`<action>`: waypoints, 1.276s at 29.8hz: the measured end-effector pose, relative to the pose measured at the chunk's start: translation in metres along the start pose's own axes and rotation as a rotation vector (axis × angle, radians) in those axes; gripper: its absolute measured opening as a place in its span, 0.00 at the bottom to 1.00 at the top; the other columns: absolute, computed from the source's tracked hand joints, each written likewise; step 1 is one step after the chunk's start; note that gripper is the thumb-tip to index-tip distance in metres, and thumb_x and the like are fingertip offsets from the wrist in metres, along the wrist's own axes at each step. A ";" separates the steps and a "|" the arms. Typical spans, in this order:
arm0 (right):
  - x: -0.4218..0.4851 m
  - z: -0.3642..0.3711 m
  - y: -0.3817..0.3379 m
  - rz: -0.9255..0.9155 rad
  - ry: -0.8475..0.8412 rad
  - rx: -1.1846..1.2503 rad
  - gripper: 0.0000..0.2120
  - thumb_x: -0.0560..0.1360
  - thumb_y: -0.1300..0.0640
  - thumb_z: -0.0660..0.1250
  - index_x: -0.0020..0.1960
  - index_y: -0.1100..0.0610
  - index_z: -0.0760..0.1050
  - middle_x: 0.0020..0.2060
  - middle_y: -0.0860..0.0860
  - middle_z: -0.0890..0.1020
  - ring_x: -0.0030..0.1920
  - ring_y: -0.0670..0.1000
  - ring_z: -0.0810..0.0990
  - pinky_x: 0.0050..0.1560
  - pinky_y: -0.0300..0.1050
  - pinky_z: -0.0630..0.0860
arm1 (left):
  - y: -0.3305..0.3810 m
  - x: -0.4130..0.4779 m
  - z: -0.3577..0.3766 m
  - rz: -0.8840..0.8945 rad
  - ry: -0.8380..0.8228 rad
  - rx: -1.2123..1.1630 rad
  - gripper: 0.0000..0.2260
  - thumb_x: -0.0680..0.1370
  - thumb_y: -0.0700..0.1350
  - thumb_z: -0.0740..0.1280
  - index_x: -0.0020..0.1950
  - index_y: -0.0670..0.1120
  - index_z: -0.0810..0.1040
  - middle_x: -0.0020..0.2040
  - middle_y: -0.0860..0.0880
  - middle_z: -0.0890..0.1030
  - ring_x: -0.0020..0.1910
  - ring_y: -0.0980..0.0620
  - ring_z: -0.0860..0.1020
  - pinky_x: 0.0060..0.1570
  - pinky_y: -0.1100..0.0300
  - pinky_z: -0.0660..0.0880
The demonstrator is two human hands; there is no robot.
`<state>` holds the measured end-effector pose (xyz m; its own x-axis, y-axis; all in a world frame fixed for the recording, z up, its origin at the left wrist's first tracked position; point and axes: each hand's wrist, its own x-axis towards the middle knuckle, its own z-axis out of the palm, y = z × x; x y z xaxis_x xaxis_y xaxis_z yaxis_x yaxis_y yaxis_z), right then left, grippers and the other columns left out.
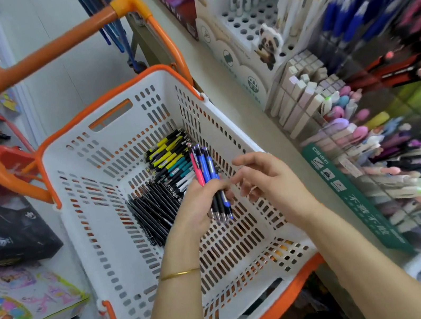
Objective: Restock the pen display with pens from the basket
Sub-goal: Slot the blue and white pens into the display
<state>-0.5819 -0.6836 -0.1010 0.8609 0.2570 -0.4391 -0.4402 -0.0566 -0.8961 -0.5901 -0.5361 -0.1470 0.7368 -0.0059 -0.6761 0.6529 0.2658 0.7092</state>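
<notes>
Left hand (197,206): fingers and thumb curled round a bundle of pens (206,165), gripping it at mid-length; a thin gold bracelet (179,274) sits on the wrist.
Bundle of pens: one pink pen and several blue ones, held above the inside of the basket (99,233). The clicker ends stick up and away past the fingers, and the tips point down towards the person.
Right hand (268,177): just to the right of the bundle, fingers loosely bent and spread, with nothing in its grasp. The thumb and forefinger reach towards the pens; I cannot tell whether they touch.
Basket: white slotted plastic with an orange rim, below both hands and beside the counter (236,105).
Black pens (151,213): a loose heap on the basket floor, just left of the left hand and partly hidden behind it.
Yellow and teal pens (169,155): a second heap at the far end of the basket floor, beyond the bundle.
Pen display (370,155): on the counter to the right of the right hand, with rows of pastel pens in slanted compartments and a green strip (355,199) along the front; the right part is blurred.
Panda stand (269,43): a white holder with holes, farther along the counter.
Orange handle (47,54): arches beyond the basket.
Boxes (7,235): on the left, well apart from the hands.
</notes>
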 end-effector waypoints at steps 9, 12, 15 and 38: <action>-0.046 -0.033 -0.081 -0.265 0.318 0.022 0.09 0.79 0.55 0.62 0.56 0.58 0.75 0.37 0.52 0.78 0.29 0.44 0.75 0.27 0.36 0.70 | 0.063 -0.065 0.104 0.290 -0.362 -0.185 0.04 0.75 0.39 0.69 0.49 0.41 0.79 0.38 0.45 0.81 0.37 0.50 0.80 0.37 0.57 0.79; -0.063 -0.058 -0.110 -0.266 0.262 -0.025 0.15 0.79 0.51 0.64 0.49 0.65 0.73 0.34 0.58 0.72 0.24 0.47 0.70 0.21 0.38 0.66 | 0.069 -0.076 0.133 0.307 -0.506 -0.145 0.03 0.71 0.39 0.71 0.42 0.45 0.83 0.39 0.41 0.77 0.40 0.45 0.75 0.41 0.54 0.74; -0.078 -0.079 -0.125 -0.237 0.208 -0.090 0.16 0.77 0.49 0.66 0.51 0.63 0.73 0.36 0.58 0.75 0.26 0.51 0.72 0.22 0.39 0.66 | 0.071 -0.086 0.153 0.323 -0.649 -0.146 0.08 0.71 0.39 0.66 0.50 0.42 0.77 0.37 0.47 0.79 0.36 0.50 0.78 0.36 0.59 0.76; -0.101 -0.092 -0.108 -0.282 0.021 -0.011 0.11 0.74 0.60 0.70 0.55 0.51 0.78 0.42 0.59 0.84 0.30 0.57 0.81 0.26 0.46 0.78 | 0.035 -0.091 0.145 0.261 -0.864 -0.218 0.05 0.64 0.38 0.63 0.37 0.44 0.77 0.31 0.50 0.75 0.24 0.57 0.71 0.28 0.65 0.69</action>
<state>-0.5980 -0.7924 0.0341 0.9539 0.2445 -0.1739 -0.1803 0.0038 -0.9836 -0.6087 -0.6659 -0.0319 0.7879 -0.6134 -0.0551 0.4653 0.5343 0.7057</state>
